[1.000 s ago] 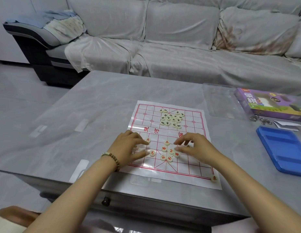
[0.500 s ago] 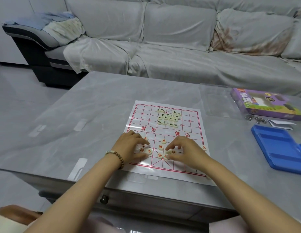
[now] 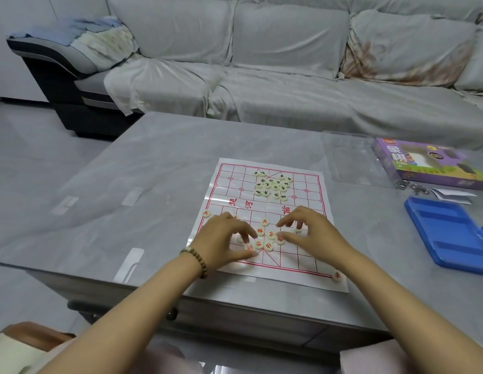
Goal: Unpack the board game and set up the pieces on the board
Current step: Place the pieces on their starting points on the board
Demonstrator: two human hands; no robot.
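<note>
Pinching a red piece (image 3: 250, 247) w/ your left hand (image 3: 224, 241), right hand (image 3: 313, 236) over the red pile (image 3: 270, 235) mid-board (image 3: 297, 264) (grip unclear), lift pcs singly onto line crossings.

Red pieces (image 3: 260, 232) partly beneath left hand (image 3: 221, 242); blue tray (image 3: 448, 233) partly off right edge.

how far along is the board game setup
Done: the board is spread on the table, the blue tray lies empty beside it, and single red pieces sit at the near right corner and left edge. In hand: the left hand and right hand are over the loose red pieces near the middle. Left: placing those, plus the black pieces, all heaped on the far half.
</note>
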